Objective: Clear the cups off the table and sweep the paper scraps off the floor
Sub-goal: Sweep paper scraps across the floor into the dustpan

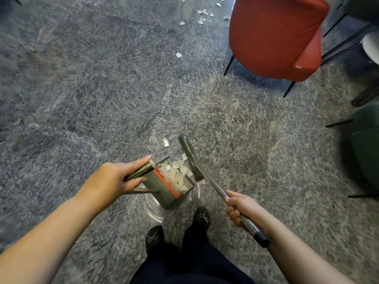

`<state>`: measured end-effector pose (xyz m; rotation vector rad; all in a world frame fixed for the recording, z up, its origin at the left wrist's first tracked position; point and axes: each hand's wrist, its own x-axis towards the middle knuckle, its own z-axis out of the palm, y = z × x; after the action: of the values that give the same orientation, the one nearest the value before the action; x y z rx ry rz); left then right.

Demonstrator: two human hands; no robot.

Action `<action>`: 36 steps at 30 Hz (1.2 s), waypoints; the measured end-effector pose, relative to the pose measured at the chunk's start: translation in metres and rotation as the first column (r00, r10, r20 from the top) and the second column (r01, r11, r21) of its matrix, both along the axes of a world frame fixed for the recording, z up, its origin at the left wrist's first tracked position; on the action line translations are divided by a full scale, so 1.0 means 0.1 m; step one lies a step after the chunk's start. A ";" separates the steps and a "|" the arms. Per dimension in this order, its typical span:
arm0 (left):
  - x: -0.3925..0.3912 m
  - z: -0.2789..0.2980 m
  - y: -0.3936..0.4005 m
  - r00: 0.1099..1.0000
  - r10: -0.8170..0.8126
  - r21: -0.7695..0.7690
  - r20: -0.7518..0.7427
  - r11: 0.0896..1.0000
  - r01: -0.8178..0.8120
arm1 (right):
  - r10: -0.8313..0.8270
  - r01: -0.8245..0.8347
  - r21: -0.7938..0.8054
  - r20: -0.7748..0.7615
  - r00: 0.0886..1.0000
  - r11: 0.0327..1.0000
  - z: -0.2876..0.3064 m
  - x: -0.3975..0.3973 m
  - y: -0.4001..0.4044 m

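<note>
You are gripping the dustpan [170,182] handle in your left hand [114,179] and the broom [191,158] pole in your right hand [239,208], both curled tight, brushing paper scraps [176,171] into the pan on the floor [82,89]. Be keeping its lip flat while drawing in the stray scrap [165,142]; more scraps [202,15] are lying beside the red chair [276,35].

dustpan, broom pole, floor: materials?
Dustpan: looks like matte olive plastic, ribbed moulded wall, orange comb strip. Broom pole: probably metal, a silver sheen, with a black end cap. Floor: polished grey stone or stone-look tile, veined and glossy; cannot tell which.
</note>
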<state>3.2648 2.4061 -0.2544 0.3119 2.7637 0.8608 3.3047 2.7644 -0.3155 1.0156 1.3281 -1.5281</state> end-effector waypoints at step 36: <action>0.33 -0.04 -0.36 0.998 -0.066 -0.046 0.020 0.997 0.067 | 0.017 -0.017 0.009 0.037 0.999 1.000 0.28 0.70 -0.81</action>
<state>3.2980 2.3700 -0.2582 0.3827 2.7349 0.7785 3.3746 2.6833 -0.2879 1.0308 1.3161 -1.4853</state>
